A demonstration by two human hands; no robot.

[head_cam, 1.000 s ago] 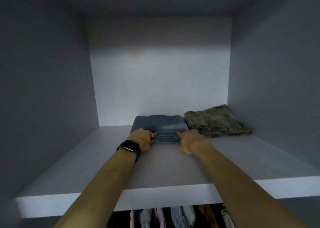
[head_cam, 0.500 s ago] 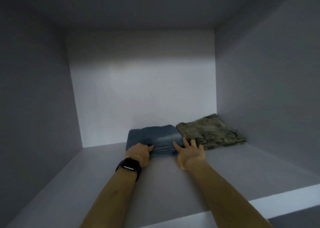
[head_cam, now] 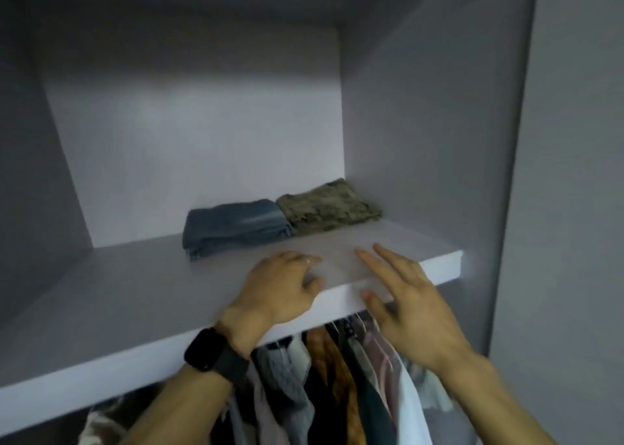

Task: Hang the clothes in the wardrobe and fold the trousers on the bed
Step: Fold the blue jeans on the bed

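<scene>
Folded blue jeans (head_cam: pixel 233 227) lie on the wardrobe's upper shelf (head_cam: pixel 135 296), touching folded camouflage trousers (head_cam: pixel 327 210) to their right, near the back wall. My left hand (head_cam: pixel 280 289), with a black watch on the wrist, hovers over the shelf's front edge, fingers loosely bent and holding nothing. My right hand (head_cam: pixel 408 306) is in front of the shelf edge with its fingers spread and empty. Both hands are apart from the jeans.
Several garments (head_cam: pixel 324 377) hang on hangers below the shelf. The wardrobe's right side panel (head_cam: pixel 439 141) and left wall (head_cam: pixel 30 174) enclose the compartment. The left part of the shelf is bare.
Both hands have let go of the folded jeans and pulled back toward the shelf's front edge. The view has dropped, showing the hanging clothes again.
</scene>
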